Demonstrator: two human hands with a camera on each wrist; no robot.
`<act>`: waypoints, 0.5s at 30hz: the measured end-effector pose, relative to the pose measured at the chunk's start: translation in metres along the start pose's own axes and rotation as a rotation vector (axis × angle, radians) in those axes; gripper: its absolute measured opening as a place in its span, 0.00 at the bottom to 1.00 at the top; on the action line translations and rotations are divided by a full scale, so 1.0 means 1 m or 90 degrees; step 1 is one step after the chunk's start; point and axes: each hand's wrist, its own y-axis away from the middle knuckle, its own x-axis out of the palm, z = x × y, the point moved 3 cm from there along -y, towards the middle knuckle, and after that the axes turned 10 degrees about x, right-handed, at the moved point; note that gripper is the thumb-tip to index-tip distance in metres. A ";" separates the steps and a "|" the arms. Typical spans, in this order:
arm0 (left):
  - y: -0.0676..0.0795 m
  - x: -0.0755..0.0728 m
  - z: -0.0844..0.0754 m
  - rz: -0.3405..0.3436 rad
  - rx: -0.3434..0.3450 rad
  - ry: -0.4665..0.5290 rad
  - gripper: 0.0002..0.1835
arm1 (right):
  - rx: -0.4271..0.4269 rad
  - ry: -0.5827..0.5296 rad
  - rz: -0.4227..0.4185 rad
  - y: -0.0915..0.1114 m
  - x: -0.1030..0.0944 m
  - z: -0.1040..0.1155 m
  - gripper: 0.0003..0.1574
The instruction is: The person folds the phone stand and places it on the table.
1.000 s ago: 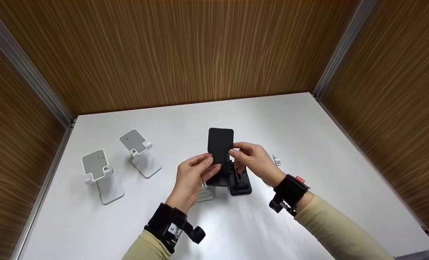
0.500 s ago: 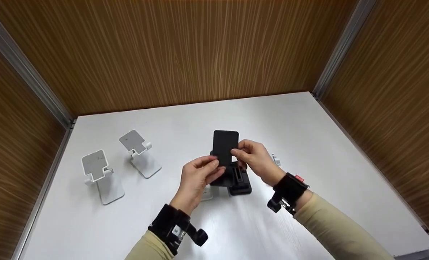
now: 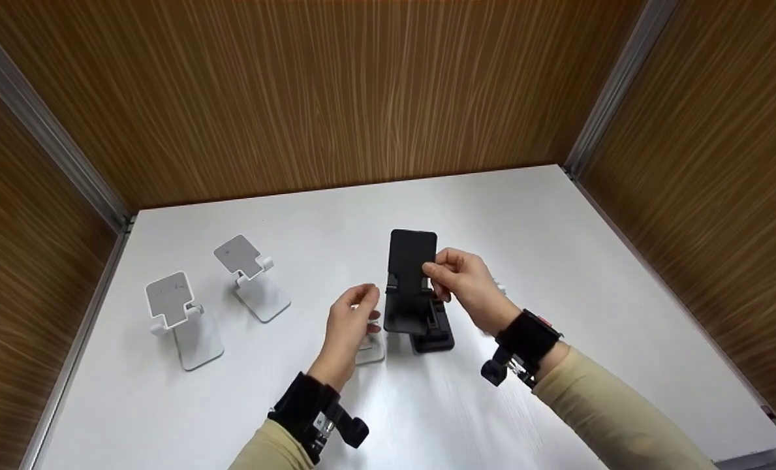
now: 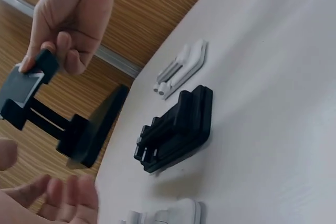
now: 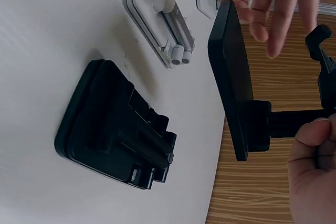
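Observation:
My right hand [image 3: 471,287] pinches the right edge of the upper plate of a black phone stand [image 3: 412,251], held unfolded above the table. Its base plate [image 5: 229,72] hangs below the connecting arm in the right wrist view. My left hand [image 3: 350,326] is apart from the stand, to its left, fingers loosely bent around nothing; the left wrist view has its fingers [image 4: 68,198] at the lower left. Beneath the held stand, a second black phone stand [image 4: 178,127] lies folded flat on the table.
Two white phone stands with grey plates, one nearer [image 3: 171,300] and one farther [image 3: 241,256], stand unfolded at the left. Folded white stands lie on either side of the folded black one, left [image 5: 160,17] and right [image 4: 184,66]. Wood-grain panels [image 3: 361,98] wall the table [image 3: 492,418].
My left hand has let go of the black phone stand and drawn back left. The right hand still holds the stand, now slightly farther right, with its plate and base in plain view.

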 end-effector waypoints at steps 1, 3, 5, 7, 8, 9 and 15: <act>0.000 0.000 0.002 0.008 -0.012 -0.006 0.25 | -0.003 -0.005 -0.001 0.001 0.000 0.001 0.13; 0.001 0.002 0.005 0.034 -0.036 0.000 0.26 | -0.006 -0.012 0.002 0.001 0.001 0.002 0.13; 0.003 0.004 0.008 0.058 -0.057 0.017 0.27 | -0.005 -0.017 0.007 0.002 0.002 0.002 0.13; 0.004 0.004 0.009 0.075 -0.069 0.033 0.26 | -0.003 -0.019 0.013 0.002 0.003 0.002 0.12; 0.004 0.004 0.010 0.080 -0.070 0.041 0.26 | -0.003 -0.020 0.014 0.002 0.003 0.002 0.12; 0.005 0.004 0.010 0.084 -0.067 0.049 0.25 | -0.003 -0.018 0.015 0.002 0.003 0.002 0.12; 0.005 0.001 0.012 0.093 -0.064 0.103 0.23 | -0.005 0.003 0.014 0.001 0.002 0.005 0.11</act>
